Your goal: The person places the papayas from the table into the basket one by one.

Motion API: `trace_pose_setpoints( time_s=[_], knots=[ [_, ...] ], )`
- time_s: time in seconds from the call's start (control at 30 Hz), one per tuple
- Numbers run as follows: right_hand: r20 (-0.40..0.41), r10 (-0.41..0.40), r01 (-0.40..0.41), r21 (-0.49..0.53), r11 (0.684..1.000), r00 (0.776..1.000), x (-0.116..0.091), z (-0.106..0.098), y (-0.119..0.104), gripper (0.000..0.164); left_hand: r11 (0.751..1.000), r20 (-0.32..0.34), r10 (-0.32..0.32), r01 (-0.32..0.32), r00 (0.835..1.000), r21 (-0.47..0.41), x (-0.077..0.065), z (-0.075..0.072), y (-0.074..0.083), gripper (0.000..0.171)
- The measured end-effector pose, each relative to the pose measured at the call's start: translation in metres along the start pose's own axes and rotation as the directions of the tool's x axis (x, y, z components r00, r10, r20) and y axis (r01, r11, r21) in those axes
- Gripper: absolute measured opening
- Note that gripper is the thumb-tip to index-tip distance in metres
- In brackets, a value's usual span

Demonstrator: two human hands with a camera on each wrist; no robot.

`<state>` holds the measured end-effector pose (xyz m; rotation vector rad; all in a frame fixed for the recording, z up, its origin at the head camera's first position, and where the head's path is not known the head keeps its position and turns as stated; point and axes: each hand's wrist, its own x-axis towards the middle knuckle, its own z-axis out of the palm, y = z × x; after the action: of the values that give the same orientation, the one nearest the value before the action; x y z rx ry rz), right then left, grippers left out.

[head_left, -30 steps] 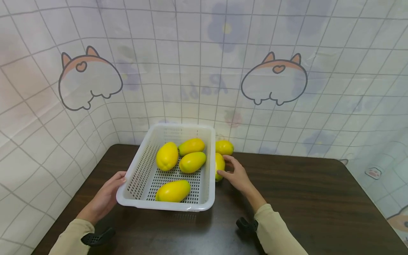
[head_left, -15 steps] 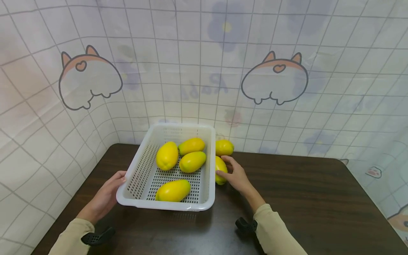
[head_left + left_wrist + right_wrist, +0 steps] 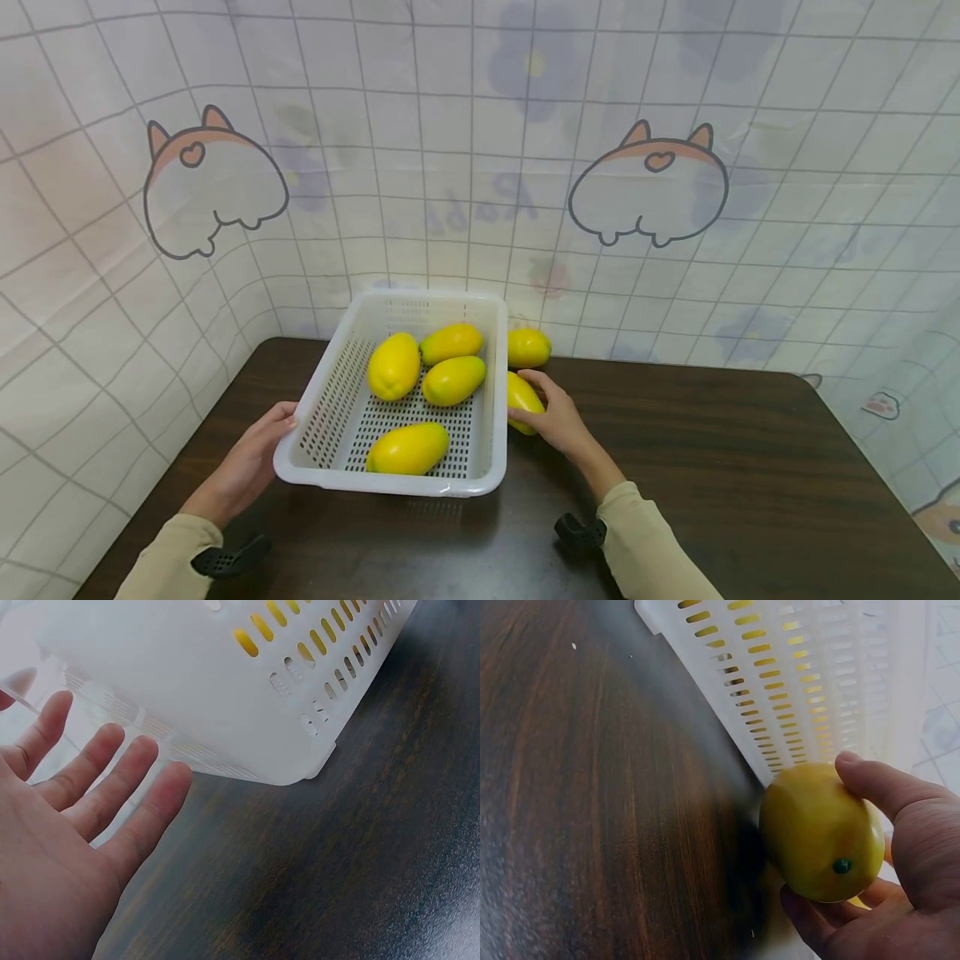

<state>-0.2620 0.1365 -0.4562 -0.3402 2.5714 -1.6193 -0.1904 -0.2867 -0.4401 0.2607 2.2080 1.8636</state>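
A white plastic basket (image 3: 491,467) with slotted walls holds several yellow oval fruits, one of them the fruit (image 3: 407,449) near its front wall. My left hand (image 3: 251,467) holds the basket's left side, thumb at the rim and fingers (image 3: 124,780) spread along the outside below it. On the basket's right, my right hand (image 3: 558,415) grips another yellow fruit (image 3: 817,832) between thumb and fingers. That fruit shows a small green stem spot toward the right wrist camera, close beside the slotted wall. From the head view, the basket's rim hides its left end.
Behind the held fruit, one more yellow fruit (image 3: 528,347) lies at the table's back edge, partly hidden by the basket. The dark wooden table (image 3: 712,467) meets a patterned, grid-lined wall covering (image 3: 465,150) at the back and left. Black straps (image 3: 581,531) circle both wrists.
The gripped fruit has turned and come out slightly to the right from behind the basket's rim, with the right hand around it. The basket and left hand have stayed put.
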Motion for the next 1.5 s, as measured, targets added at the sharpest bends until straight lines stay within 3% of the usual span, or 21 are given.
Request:
trace_pose_setpoints(
  time_s=[0.53,1.5],
  knots=[
    [-0.028,-0.022,0.022,-0.017,1.0,0.999,0.001,-0.001,0.013,0.063,1.0,-0.009,-0.004,0.004,1.0,-0.001,0.0,0.001,0.001,0.034],
    [-0.054,-0.015,0.016,0.016,1.0,0.998,-0.012,-0.014,0.003,0.063,1.0,0.006,0.008,-0.008,1.0,-0.001,0.0,0.0,-0.001,0.033]
  ],
)
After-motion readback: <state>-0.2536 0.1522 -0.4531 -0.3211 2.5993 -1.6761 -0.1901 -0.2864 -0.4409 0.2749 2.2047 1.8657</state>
